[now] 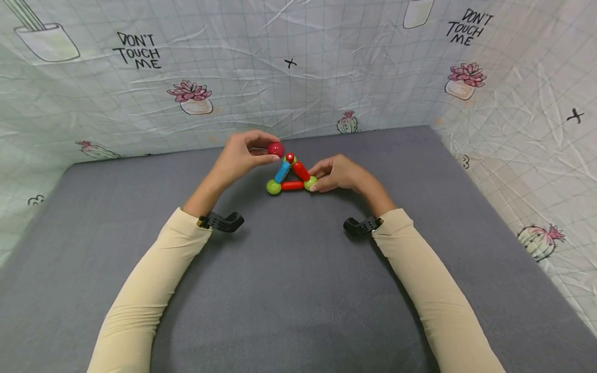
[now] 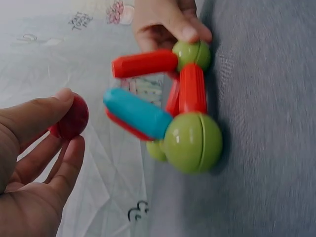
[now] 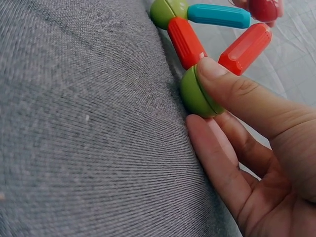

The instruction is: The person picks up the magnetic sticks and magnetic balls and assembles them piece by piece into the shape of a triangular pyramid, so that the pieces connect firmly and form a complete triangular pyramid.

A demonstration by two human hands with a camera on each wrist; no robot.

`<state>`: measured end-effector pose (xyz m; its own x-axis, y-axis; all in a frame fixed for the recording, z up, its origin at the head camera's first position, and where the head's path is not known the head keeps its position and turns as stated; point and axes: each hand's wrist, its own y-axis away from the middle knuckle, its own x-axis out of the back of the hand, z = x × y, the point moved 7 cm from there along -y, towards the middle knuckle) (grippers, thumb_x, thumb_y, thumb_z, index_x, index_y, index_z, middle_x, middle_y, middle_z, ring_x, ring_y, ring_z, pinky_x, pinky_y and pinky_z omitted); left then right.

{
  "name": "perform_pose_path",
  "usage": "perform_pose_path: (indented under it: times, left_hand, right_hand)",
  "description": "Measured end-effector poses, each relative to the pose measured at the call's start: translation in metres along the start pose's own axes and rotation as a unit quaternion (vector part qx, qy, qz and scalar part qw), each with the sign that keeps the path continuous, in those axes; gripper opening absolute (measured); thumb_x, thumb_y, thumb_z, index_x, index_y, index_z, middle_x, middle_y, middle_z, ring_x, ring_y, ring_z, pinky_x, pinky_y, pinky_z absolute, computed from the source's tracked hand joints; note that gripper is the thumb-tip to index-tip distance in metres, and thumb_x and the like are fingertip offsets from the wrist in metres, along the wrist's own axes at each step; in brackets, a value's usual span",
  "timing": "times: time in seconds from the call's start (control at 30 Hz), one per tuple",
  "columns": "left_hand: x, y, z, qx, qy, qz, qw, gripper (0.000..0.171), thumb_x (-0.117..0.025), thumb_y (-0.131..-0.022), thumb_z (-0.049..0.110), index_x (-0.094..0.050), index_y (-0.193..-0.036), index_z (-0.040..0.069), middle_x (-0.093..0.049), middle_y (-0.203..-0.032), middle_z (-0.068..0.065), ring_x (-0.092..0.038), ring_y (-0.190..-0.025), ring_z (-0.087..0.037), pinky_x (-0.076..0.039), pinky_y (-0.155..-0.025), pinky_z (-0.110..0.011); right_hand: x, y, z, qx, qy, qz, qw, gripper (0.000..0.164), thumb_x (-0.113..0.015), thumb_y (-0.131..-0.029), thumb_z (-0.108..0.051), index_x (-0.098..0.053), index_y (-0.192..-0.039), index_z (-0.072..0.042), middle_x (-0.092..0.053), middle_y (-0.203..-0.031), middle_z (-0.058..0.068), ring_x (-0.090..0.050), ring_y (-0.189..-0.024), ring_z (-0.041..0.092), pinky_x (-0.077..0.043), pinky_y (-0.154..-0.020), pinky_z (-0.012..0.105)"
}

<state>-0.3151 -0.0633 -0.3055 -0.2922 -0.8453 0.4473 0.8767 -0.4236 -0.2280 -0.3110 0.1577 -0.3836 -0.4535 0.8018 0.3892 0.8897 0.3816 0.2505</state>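
My left hand [image 1: 238, 158] pinches a red ball [image 1: 275, 149] between thumb and fingers, held just left of the top of a small structure of rods and balls. Green balls mark its corners: one at the front left [image 1: 273, 187], another at the front right [image 1: 310, 183], a third partly hidden behind. A red rod [image 1: 292, 185] joins the front two. From the left one a blue rod [image 2: 136, 112] slants upward, and from the right one a red rod [image 2: 143, 63] does too; the red ball is apart from their ends. The right hand [image 1: 342, 173] grips the front-right green ball.
The structure stands on a grey cloth-covered table [image 1: 289, 290]. Behind it and at the right hangs a wrinkled white printed sheet [image 1: 308, 88]. Black bands are worn on the left wrist [image 1: 225, 222] and the right wrist [image 1: 361, 226].
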Motion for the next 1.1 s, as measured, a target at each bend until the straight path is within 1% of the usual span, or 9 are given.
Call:
perform_pose_path:
  times: [0.07, 0.2, 0.5, 0.63, 0.8, 0.93, 1.1]
  left_hand:
    - [-0.004, -0.001, 0.003, -0.008, 0.010, -0.006, 0.9999, 0.037, -0.081, -0.088, 0.012, -0.072, -0.123, 0.005, -0.071, -0.118, -0.011, -0.069, -0.103, -0.023, -0.057, -0.086, -0.026]
    - [-0.012, -0.002, 0.008, -0.016, 0.015, -0.018, 0.9996, 0.036, -0.080, -0.089, 0.013, -0.073, -0.124, 0.007, -0.072, -0.117, -0.010, -0.071, -0.101, -0.023, -0.058, -0.085, -0.027]
    - [-0.021, -0.002, 0.007, -0.008, 0.025, -0.028, 0.9992, 0.035, -0.078, -0.091, 0.010, -0.073, -0.126, 0.007, -0.071, -0.122, -0.011, -0.072, -0.103, -0.022, -0.058, -0.084, -0.028]
    - [-0.024, -0.002, 0.007, -0.010, 0.026, -0.034, 0.9990, 0.035, -0.077, -0.091, 0.009, -0.073, -0.125, 0.007, -0.071, -0.123, -0.010, -0.072, -0.103, -0.021, -0.058, -0.084, -0.028]
    - [-0.027, -0.003, 0.008, -0.018, 0.030, -0.041, 0.9986, 0.035, -0.078, -0.089, 0.005, -0.073, -0.124, 0.004, -0.070, -0.124, -0.012, -0.072, -0.106, -0.023, -0.058, -0.085, -0.028]
    - [-0.030, -0.004, 0.006, -0.016, 0.027, -0.046, 0.9985, 0.037, -0.078, -0.089, 0.004, -0.073, -0.125, 0.004, -0.070, -0.126, -0.012, -0.072, -0.106, -0.024, -0.058, -0.085, -0.028]
    - [-0.030, -0.004, 0.004, -0.011, 0.017, -0.047, 0.9987, 0.035, -0.078, -0.090, 0.008, -0.073, -0.125, 0.007, -0.071, -0.125, -0.010, -0.072, -0.105, -0.022, -0.058, -0.085, -0.029]
  right_hand:
    - [0.000, 0.000, -0.001, -0.001, -0.003, 0.000, 1.000, 0.041, -0.085, -0.082, -0.002, -0.073, -0.121, 0.000, -0.075, -0.110, 0.011, -0.070, -0.089, 0.012, -0.060, -0.076, 0.027]
    - [0.000, -0.001, -0.001, 0.000, -0.011, -0.005, 1.000, 0.041, -0.085, -0.082, -0.002, -0.072, -0.121, 0.000, -0.074, -0.113, 0.013, -0.071, -0.091, 0.015, -0.060, -0.078, 0.029]
    - [-0.003, -0.001, -0.001, 0.008, -0.013, -0.016, 1.000, 0.039, -0.084, -0.083, -0.002, -0.067, -0.118, 0.001, -0.070, -0.120, 0.018, -0.070, -0.098, 0.020, -0.060, -0.081, 0.032]
    - [-0.003, -0.001, -0.002, 0.014, -0.018, -0.014, 1.000, 0.038, -0.084, -0.082, 0.000, -0.069, -0.117, 0.002, -0.072, -0.113, 0.016, -0.071, -0.093, 0.018, -0.060, -0.079, 0.032]
    - [-0.003, 0.001, -0.005, 0.027, -0.019, -0.012, 0.999, 0.034, -0.083, -0.082, 0.002, -0.071, -0.114, 0.004, -0.075, -0.101, 0.010, -0.071, -0.086, 0.015, -0.060, -0.077, 0.030]
    - [-0.002, 0.001, -0.005, 0.031, -0.012, -0.008, 0.999, 0.035, -0.083, -0.082, 0.001, -0.072, -0.115, 0.004, -0.076, -0.099, 0.008, -0.071, -0.083, 0.013, -0.060, -0.076, 0.029]
    - [-0.001, 0.000, -0.005, 0.030, 0.000, -0.001, 1.000, 0.036, -0.085, -0.082, -0.002, -0.073, -0.116, 0.004, -0.077, -0.099, 0.008, -0.071, -0.083, 0.012, -0.060, -0.074, 0.027]
